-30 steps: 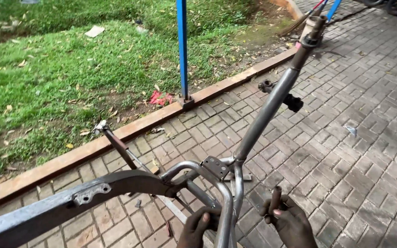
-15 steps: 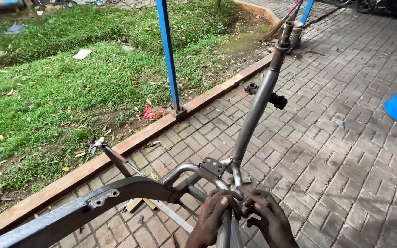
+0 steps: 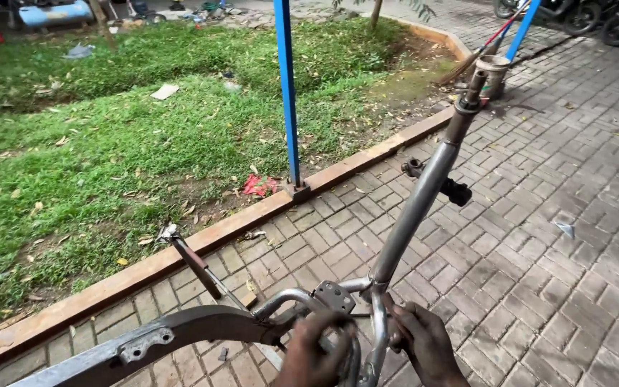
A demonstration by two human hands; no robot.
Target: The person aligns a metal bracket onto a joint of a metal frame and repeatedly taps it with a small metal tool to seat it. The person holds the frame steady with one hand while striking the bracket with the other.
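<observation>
Bare metal bike frame (image 3: 417,208) lies low over the brick paving (image 3: 539,287), long tube slanting up to the right. Left hand (image 3: 317,355) has its fingers curled over the bent tubes at the junction; right hand (image 3: 424,340) has its fingers wrapped round the upright tube. Looks stiff, heavy, smooth; best gripped at the tube joints. Blue pole (image 3: 286,93), hammer (image 3: 191,258) and curb (image 3: 202,240) crowd the left side.
</observation>
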